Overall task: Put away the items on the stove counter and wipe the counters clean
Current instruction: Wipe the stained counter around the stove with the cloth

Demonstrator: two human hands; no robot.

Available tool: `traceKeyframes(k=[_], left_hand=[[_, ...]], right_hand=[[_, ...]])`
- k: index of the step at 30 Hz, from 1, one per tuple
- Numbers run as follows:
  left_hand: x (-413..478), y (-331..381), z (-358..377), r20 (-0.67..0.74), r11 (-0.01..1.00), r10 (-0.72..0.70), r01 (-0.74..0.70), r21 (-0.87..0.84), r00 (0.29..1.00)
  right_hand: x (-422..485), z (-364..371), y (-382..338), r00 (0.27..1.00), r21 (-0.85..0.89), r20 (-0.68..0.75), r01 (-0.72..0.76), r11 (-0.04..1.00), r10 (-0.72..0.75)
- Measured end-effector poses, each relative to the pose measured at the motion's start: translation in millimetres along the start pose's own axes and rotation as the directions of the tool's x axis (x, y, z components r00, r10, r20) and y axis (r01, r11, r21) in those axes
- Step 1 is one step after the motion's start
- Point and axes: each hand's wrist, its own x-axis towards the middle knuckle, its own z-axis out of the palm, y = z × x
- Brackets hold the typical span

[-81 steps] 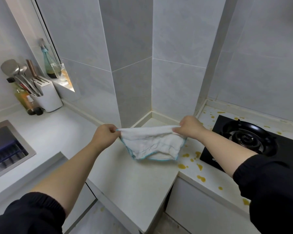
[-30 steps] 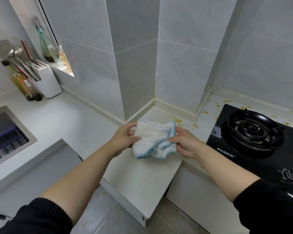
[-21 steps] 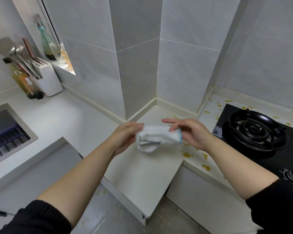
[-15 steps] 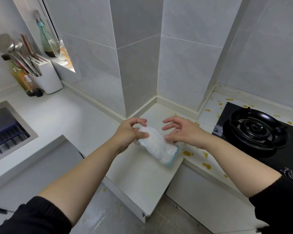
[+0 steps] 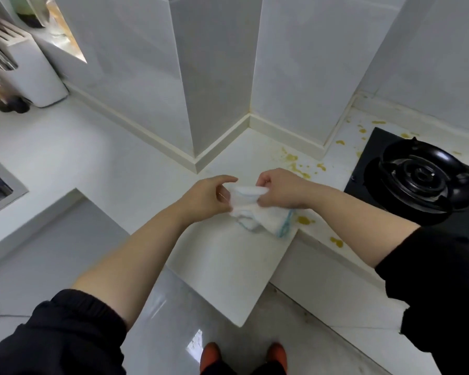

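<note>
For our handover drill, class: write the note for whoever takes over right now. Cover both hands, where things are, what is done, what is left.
Hands: left hand and right hand both grip the bunched cloth, near the counter edge.
Things: yellow spots dot the counter beside the stove.
Done: no loose items show by the stove.
Left: wipe up the spots.

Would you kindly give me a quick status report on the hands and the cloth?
Grip: left hand and right hand both pinch the cloth. Cloth bunched over the counter edge. Unwiped yellow spills by the stove; nothing blocking.
</note>
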Motion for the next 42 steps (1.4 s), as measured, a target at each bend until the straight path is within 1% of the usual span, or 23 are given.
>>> traceKeyframes(k=[2, 3, 4, 6, 8, 11, 12, 14, 16, 18, 20, 22, 24, 27, 29, 31, 32, 34, 36, 37, 38, 40, 42], left_hand=[[-3, -23, 8, -0.083, 0.971, -0.03, 0.049, 0.233, 0.996], [-8, -33, 15, -0.097, 0.938, -0.038, 0.069, 0.338, 0.995], [-17, -47, 23, -0.097, 0.903, -0.037, 0.075, 0.424, 0.995], [-34, -68, 43, -0.11, 0.829, 0.009, 0.054, 0.556, 0.994], [-55, -85, 62, -0.16, 0.803, -0.042, 0.128, 0.582, 0.986], [-71, -97, 80, -0.177, 0.794, -0.185, 0.253, 0.553, 0.967], [-71, -99, 83, -0.188, 0.795, -0.195, 0.267, 0.545, 0.963], [-69, -102, 85, -0.209, 0.801, -0.177, 0.264, 0.537, 0.962], [-70, -104, 86, -0.234, 0.807, -0.149, 0.255, 0.533, 0.961], [-72, -105, 89, -0.262, 0.805, -0.143, 0.267, 0.53, 0.954], [-73, -105, 90, -0.279, 0.807, -0.143, 0.275, 0.523, 0.949], [-71, -105, 91, -0.283, 0.813, -0.144, 0.276, 0.513, 0.948], [-71, -106, 91, -0.268, 0.81, -0.15, 0.274, 0.519, 0.952], [-71, -107, 91, -0.256, 0.793, -0.157, 0.277, 0.543, 0.954], [-71, -107, 92, -0.255, 0.792, -0.16, 0.278, 0.544, 0.954], [-71, -107, 92, -0.254, 0.791, -0.15, 0.271, 0.548, 0.955], [-71, -108, 92, -0.257, 0.794, -0.148, 0.27, 0.545, 0.955], [-71, -108, 92, -0.268, 0.805, -0.151, 0.276, 0.525, 0.951], [-70, -108, 92, -0.275, 0.809, -0.157, 0.283, 0.515, 0.949], [-70, -108, 92, -0.274, 0.807, -0.159, 0.285, 0.517, 0.948], [-70, -107, 91, -0.274, 0.803, -0.162, 0.288, 0.522, 0.948], [-70, -107, 91, -0.266, 0.785, -0.17, 0.294, 0.545, 0.949], [-70, -106, 91, -0.262, 0.769, -0.178, 0.3, 0.564, 0.949]], right_hand=[[2, 17, 4, 0.95, -0.239, -0.302, 0.009, 0.971, -0.083], [1, 31, 10, 0.918, -0.363, -0.369, 0.001, 0.932, -0.144], [0, 53, 17, 0.926, -0.442, -0.333, 0.014, 0.897, -0.179], [-10, 99, 30, 0.978, -0.494, -0.119, 0.092, 0.865, -0.172], [-17, 128, 40, 0.983, -0.552, -0.011, 0.149, 0.821, -0.186], [-4, 130, 41, 0.972, -0.581, -0.107, 0.109, 0.807, -0.209], [6, 127, 43, 0.967, -0.587, -0.106, 0.127, 0.799, -0.232], [28, 129, 43, 0.984, -0.509, -0.054, 0.117, 0.853, -0.168], [34, 140, 39, 0.986, -0.458, -0.085, 0.092, 0.884, -0.146], [15, 160, 39, 0.973, -0.521, -0.049, 0.169, 0.837, -0.227], [-15, 177, 49, 0.92, -0.595, 0.012, 0.321, 0.737, -0.391], [-15, 168, 59, 0.906, -0.599, 0.045, 0.362, 0.714, -0.422], [20, 149, 61, 0.922, -0.604, -0.005, 0.306, 0.736, -0.387], [93, 118, 47, 0.973, -0.506, -0.213, -0.032, 0.862, -0.089], [116, 117, 31, 0.954, -0.423, -0.298, -0.123, 0.898, -0.01], [106, 136, 20, 0.954, -0.435, -0.262, 0.02, 0.9, -0.148], [88, 150, 18, 0.941, -0.465, -0.197, 0.159, 0.871, -0.276], [42, 173, 32, 0.854, -0.53, -0.048, 0.418, 0.738, -0.518], [28, 160, 59, 0.814, -0.609, 0.046, 0.482, 0.63, -0.579], [37, 146, 73, 0.815, -0.653, 0.012, 0.445, 0.613, -0.579], [50, 130, 80, 0.854, -0.656, -0.06, 0.357, 0.665, -0.517], [77, 108, 81, 0.937, -0.558, -0.242, 0.077, 0.826, -0.251], [79, 120, 65, 0.931, -0.468, -0.334, -0.03, 0.883, -0.145]])
